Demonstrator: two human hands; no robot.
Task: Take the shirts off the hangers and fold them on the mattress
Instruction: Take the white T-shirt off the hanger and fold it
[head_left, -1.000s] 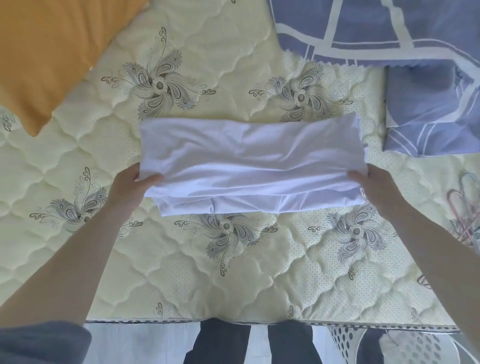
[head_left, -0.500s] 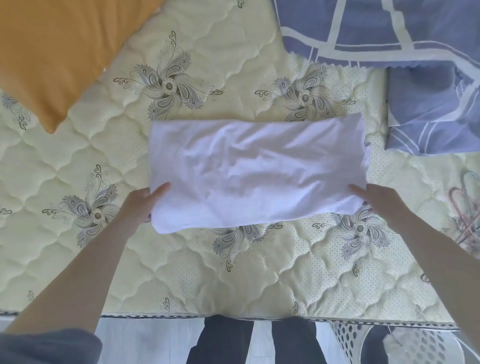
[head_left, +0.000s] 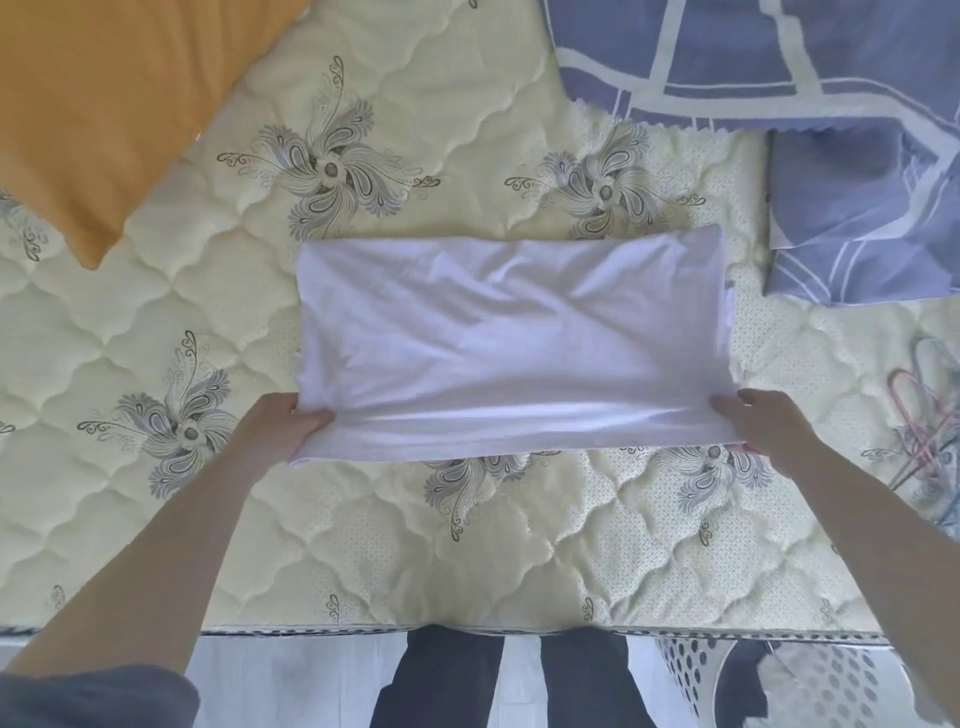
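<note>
- Your left hand pinches the near left corner of the white shirt; the thumb lies on top of the cloth and the other fingers are tucked beneath it.
- Your right hand grips the near right corner of the shirt in the same manner, thumb on top, fingers under the edge.
- The shirt is folded into a wide rectangle. It lies across the middle of the mattress, with its near edge raised slightly between your two hands.
- Both forearms reach in from the near edge of the mattress, one on each side of the shirt.
- An orange pillow lies at the far left corner, well apart from the shirt.
- Blue patterned bedding covers the far right area, with a folded piece of it just beside the shirt's far right corner.
- A tangle of what appears to be pink hangers lies at the right edge; the view there is too distorted to count them.
</note>
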